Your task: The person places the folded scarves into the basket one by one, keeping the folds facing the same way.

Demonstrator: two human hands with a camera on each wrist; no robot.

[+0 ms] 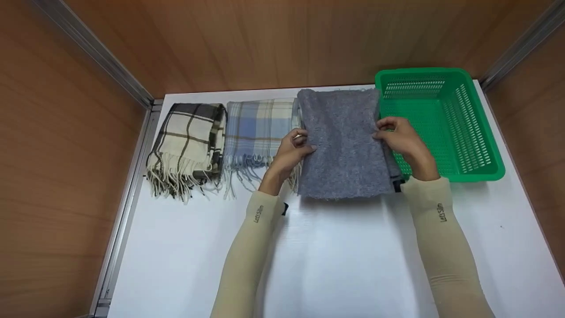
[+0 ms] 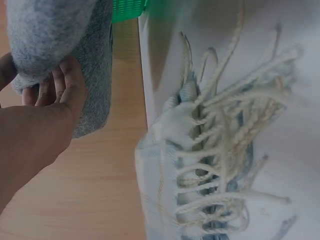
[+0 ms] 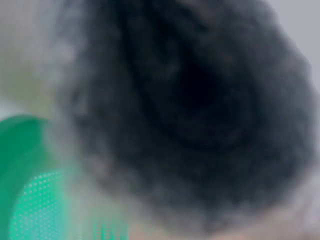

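Your left hand (image 1: pixel 288 154) and right hand (image 1: pixel 404 139) each pinch side edge of grey cloth (image 1: pixel 343 145), stretched between them. Likely light, soft, limp; fuzzy nap should resist slipping; not fragile. Take both side edges, all layers between thumb and fingers; folds could open.

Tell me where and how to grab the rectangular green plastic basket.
The green basket is likely best taken by its near rim, coming from the front, fingers hooked beneath, thumb inside. That rim faces open white tabletop, while the wooden back wall stands close behind the far rim and the fuzzy grey folded cloth crowds its left.
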